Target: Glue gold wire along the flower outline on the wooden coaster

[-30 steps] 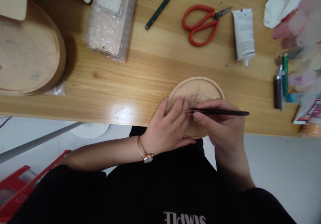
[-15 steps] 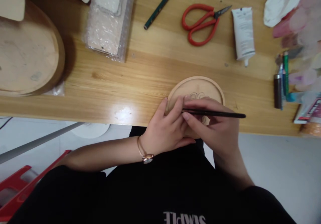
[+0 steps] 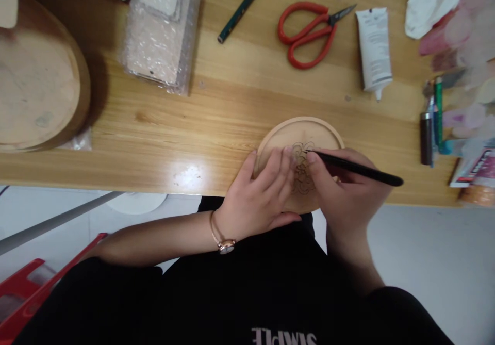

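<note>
A round wooden tray with a raised rim lies at the front edge of the table, slightly overhanging it. A flower pattern of thin dark curled lines shows on its face, partly covered by my fingers. My left hand rests flat across the tray's left side, its fingers spread and touching the surface and rim. Black tweezers are pinched in my right hand, their thin points at the upper part of the pattern. Whether anything sits between the points is too small to tell.
Red-handled scissors, a white tube and a dark green pencil lie beyond the tray. Bubble-wrapped boards and a larger round wooden piece are at left. Pens and assorted supplies crowd the right side.
My right hand has moved right, away from my left fingers, bringing the tweezer points onto the upper pattern. More of the flower lines show. My left hand stays on the tray.
</note>
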`<state>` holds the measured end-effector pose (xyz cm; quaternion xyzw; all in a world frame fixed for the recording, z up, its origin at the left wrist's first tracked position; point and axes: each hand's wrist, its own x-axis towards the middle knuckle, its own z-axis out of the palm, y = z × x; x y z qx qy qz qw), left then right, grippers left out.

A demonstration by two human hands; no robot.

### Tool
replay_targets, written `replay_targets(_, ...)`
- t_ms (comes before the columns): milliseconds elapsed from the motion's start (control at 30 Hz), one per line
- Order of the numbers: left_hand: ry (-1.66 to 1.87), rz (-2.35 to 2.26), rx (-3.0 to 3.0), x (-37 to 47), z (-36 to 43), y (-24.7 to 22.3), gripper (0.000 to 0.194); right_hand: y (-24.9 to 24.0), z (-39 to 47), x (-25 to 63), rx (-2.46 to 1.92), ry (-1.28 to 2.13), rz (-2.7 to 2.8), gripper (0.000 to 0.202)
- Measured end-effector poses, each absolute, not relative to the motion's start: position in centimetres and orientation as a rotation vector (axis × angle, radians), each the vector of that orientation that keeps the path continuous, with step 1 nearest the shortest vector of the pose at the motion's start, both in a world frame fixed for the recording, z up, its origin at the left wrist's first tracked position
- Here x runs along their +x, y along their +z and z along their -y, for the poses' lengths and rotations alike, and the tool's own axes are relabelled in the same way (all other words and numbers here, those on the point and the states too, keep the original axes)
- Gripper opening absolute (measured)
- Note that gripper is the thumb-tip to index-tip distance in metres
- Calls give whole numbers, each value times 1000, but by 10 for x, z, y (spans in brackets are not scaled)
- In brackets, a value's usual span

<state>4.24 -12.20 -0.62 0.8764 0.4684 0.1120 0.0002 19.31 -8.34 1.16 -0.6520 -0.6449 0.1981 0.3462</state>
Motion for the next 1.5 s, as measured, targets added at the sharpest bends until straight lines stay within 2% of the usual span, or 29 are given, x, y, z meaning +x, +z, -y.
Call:
replay_targets(233,413,-1473,2739,43,122,-8,83,3,82,186,-1630,351,1816,0)
replay_targets(1500,371,-1490,2769,41,122,-8,76,3,82,184,-1570,311,1913,6)
